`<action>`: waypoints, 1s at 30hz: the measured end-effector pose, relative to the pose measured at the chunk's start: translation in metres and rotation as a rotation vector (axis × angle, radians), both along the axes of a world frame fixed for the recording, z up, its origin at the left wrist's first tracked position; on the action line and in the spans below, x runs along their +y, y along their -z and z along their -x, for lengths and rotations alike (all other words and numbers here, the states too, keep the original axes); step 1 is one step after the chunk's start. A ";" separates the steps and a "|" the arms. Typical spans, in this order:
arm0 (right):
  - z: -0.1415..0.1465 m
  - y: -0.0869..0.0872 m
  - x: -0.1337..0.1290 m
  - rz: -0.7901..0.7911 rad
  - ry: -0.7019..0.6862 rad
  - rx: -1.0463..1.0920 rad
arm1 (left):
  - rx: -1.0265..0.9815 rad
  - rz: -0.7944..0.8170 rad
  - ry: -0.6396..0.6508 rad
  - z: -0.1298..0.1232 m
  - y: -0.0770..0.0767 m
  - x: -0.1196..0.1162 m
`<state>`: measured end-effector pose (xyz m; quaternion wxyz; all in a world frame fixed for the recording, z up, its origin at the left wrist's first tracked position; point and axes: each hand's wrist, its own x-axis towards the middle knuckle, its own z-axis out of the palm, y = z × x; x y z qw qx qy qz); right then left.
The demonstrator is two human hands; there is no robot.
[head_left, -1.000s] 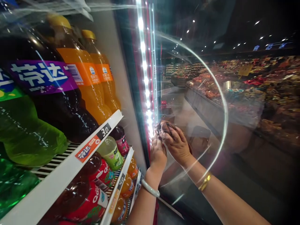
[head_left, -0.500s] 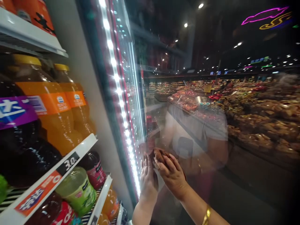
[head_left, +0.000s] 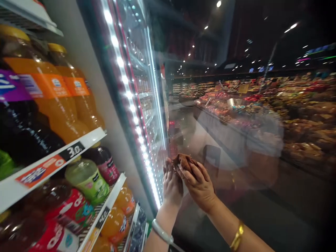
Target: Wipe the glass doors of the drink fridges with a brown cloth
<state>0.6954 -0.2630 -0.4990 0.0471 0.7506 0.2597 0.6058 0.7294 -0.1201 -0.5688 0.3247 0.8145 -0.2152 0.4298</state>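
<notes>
From my remote seat, through the head camera, I see a brown cloth (head_left: 185,161) under the right hand (head_left: 198,182), at a glass door (head_left: 244,213), a little right of the middle of the scene. The cloth is matte, soft-looking and crumpled, with creased folds and an uneven edge; much of it is hidden by the fingers. Its visible part runs longest from the far left down to the near right, one bunched corner pointing far and left, a darker edge showing along the hand's right side. The right hand's fingers are bent over the cloth, gripping it in a bunch; a gold bracelet (head_left: 237,236) circles that wrist. Just left, the left hand (head_left: 172,185) is extended, fingers straight and close together, pointing far; I cannot tell what its palm touches. A pale bangle (head_left: 162,231) is on its wrist. Further left glows a light strip (head_left: 135,120), then shelves of bottled drinks (head_left: 59,105).
</notes>
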 end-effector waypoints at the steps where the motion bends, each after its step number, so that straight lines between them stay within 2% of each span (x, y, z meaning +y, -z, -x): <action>1: 0.007 0.005 -0.010 0.024 -0.018 0.019 | 0.004 0.003 -0.003 0.001 -0.001 -0.003; 5: 0.031 0.012 -0.055 0.044 0.044 0.049 | -0.003 -0.011 0.012 0.002 -0.007 -0.009; 8: 0.032 0.006 -0.067 -0.054 0.133 -0.080 | -0.052 -0.027 0.004 -0.007 -0.008 -0.012; 9: 0.029 -0.002 -0.064 -0.081 0.153 -0.136 | -0.081 -0.027 0.000 -0.011 -0.013 -0.013; 10: 0.024 -0.017 -0.058 -0.097 0.171 -0.185 | -0.118 -0.021 -0.004 -0.016 -0.025 -0.014; 11: 0.019 -0.041 -0.051 -0.098 0.187 -0.216 | -0.162 -0.012 -0.007 -0.020 -0.047 -0.016; 12: 0.014 -0.075 -0.043 -0.089 0.198 -0.228 | -0.209 -0.006 -0.006 -0.024 -0.081 -0.017; 13: 0.009 -0.119 -0.035 -0.068 0.202 -0.221 | -0.254 0.000 -0.004 -0.027 -0.127 -0.018; 14: 0.006 -0.172 -0.029 -0.047 0.198 -0.208 | -0.293 0.003 0.000 -0.030 -0.184 -0.019; 17: 0.004 -0.347 -0.029 0.016 0.150 -0.161 | -0.355 -0.036 0.031 -0.033 -0.376 -0.019; 18: 0.006 -0.397 -0.035 0.032 0.142 -0.150 | -0.353 -0.058 0.038 -0.033 -0.431 -0.020; 19: 0.009 -0.438 -0.042 0.040 0.142 -0.145 | -0.352 -0.074 0.038 -0.033 -0.474 -0.021; 20: 0.012 -0.467 -0.051 0.037 0.150 -0.149 | -0.352 -0.084 0.036 -0.033 -0.504 -0.022; 21: 0.014 -0.486 -0.058 0.026 0.164 -0.158 | -0.358 -0.084 0.030 -0.034 -0.521 -0.025; 22: 0.015 -0.495 -0.063 0.011 0.177 -0.171 | -0.370 -0.073 0.021 -0.035 -0.528 -0.028; 23: 0.014 -0.498 -0.066 -0.006 0.188 -0.189 | -0.388 -0.058 0.011 -0.036 -0.527 -0.031; 27: 0.003 -0.481 -0.056 -0.025 0.187 -0.257 | -0.449 -0.023 -0.010 -0.042 -0.507 -0.046; 30: 0.001 -0.462 -0.056 0.009 0.163 -0.282 | -0.514 -0.029 0.032 -0.043 -0.509 -0.057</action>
